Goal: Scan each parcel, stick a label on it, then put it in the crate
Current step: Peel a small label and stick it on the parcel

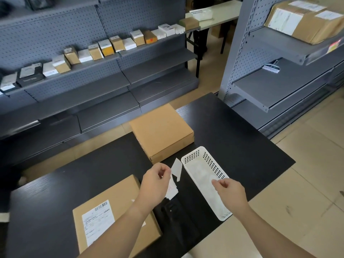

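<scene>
A plain brown cardboard parcel (161,133) lies at the far middle of the black table (242,146). A second brown parcel (115,213) with a white barcode label lies near the front left. My left hand (154,185) pinches a strip of white labels (174,180), one peeled and sticking up. My right hand (229,192) hovers over the white perforated basket (204,175), fingers loosely curled, and holds nothing that I can see. A black scanner (175,216) lies on the table between my forearms, partly hidden.
Grey pegboard shelving (93,58) with several small boxes runs along the left and back. A grey rack (279,86) with a large taped carton (305,19) stands at the right. Beige floor lies beyond the table's right edge.
</scene>
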A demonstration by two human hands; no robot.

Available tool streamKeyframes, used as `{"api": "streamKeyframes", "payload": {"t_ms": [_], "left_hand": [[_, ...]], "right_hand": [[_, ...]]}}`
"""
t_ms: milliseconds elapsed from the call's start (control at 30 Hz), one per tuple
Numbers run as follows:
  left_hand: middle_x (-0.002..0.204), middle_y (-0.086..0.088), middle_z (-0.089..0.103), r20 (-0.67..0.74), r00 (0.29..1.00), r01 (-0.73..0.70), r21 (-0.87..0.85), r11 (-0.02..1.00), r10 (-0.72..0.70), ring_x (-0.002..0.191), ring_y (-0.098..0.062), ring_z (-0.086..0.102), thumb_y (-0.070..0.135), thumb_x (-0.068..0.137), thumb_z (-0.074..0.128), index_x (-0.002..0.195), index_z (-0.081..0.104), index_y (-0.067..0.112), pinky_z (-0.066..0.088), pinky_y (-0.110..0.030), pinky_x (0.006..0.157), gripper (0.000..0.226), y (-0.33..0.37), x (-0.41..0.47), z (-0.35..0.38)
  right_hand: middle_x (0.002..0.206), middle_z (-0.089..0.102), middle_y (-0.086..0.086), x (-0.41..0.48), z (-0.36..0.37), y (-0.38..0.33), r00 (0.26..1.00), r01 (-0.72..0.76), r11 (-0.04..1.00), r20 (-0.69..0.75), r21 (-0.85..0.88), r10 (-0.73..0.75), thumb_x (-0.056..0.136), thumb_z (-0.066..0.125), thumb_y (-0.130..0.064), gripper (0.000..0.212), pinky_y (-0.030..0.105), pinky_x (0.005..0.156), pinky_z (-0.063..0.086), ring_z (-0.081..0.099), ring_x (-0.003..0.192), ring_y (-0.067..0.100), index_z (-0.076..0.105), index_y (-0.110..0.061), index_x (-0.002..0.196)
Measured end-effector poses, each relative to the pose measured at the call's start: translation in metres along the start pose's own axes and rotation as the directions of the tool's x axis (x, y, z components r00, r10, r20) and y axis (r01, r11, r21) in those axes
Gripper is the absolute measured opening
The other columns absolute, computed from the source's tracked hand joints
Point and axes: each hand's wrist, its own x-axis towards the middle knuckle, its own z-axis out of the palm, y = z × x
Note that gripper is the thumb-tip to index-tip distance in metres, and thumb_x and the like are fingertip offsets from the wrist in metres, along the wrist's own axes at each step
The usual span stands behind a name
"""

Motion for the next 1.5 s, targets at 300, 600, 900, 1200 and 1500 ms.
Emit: {"api": "streamKeyframes", "payload": {"t_ms": [300,600,900,1200,1500], "left_hand": [[0.082,0.014,0.069,0.043,0.997,-0.057,-0.040,0.998,0.059,0.078,-0.015,0.064,0.026,0.105,0.048,0.102,0.062,0.038,0.056,-0.030,0.073,0.018,-0.007,-0.027,-0.047],[0.086,0.003,0.066,0.047,0.990,-0.133,-0.015,0.991,0.133,0.064,-0.009,0.051,0.018,0.105,0.047,0.091,0.066,0.035,0.041,-0.022,0.055,0.030,-0.046,-0.078,-0.112],[0.090,0.023,0.066,0.017,0.999,0.030,-0.063,0.998,-0.029,0.085,0.008,0.057,0.015,0.105,0.040,0.109,0.059,0.038,0.044,-0.019,0.074,0.030,-0.100,-0.114,-0.147],[0.085,0.003,0.066,0.010,0.939,0.321,-0.375,0.870,-0.343,0.074,-0.015,0.060,0.048,0.095,0.060,0.092,0.057,0.018,0.048,-0.028,0.068,0.030,-0.117,-0.095,-0.126],[0.063,0.008,0.052,-0.219,0.879,0.371,-0.247,0.895,-0.425,0.056,-0.010,0.046,0.021,0.092,0.067,0.066,0.056,0.020,0.036,-0.021,0.049,0.028,-0.162,-0.025,-0.098]], "right_hand": [[0.089,0.076,0.004,-0.032,0.040,-0.083,0.950,-0.039,0.970,0.311,0.240,-0.039,0.103,0.057,-0.039,0.024,0.029,0.069,0.050,0.068,0.078,0.018,0.073,-0.022,0.105],[0.089,0.071,0.015,-0.082,0.095,-0.134,0.803,-0.259,0.920,0.594,0.293,0.036,0.095,0.071,-0.038,0.035,0.028,0.058,0.047,0.059,0.065,0.018,0.074,-0.006,0.110],[0.108,0.075,0.009,-0.110,0.132,-0.139,0.774,-0.106,0.946,0.622,0.308,-0.116,0.098,0.067,-0.011,0.020,0.032,0.079,0.059,0.073,0.095,0.019,0.069,-0.010,0.119],[0.106,0.077,0.005,-0.103,0.164,-0.127,0.840,-0.029,0.945,0.521,0.326,-0.154,0.096,0.070,-0.011,0.018,0.043,0.092,0.061,0.075,0.099,0.021,0.070,-0.016,0.113],[0.101,0.069,-0.013,-0.055,0.204,-0.122,0.839,0.411,0.910,0.414,-0.056,-0.353,0.095,0.072,-0.026,0.012,0.024,0.084,0.056,0.066,0.097,0.008,0.066,-0.028,0.105]]}}
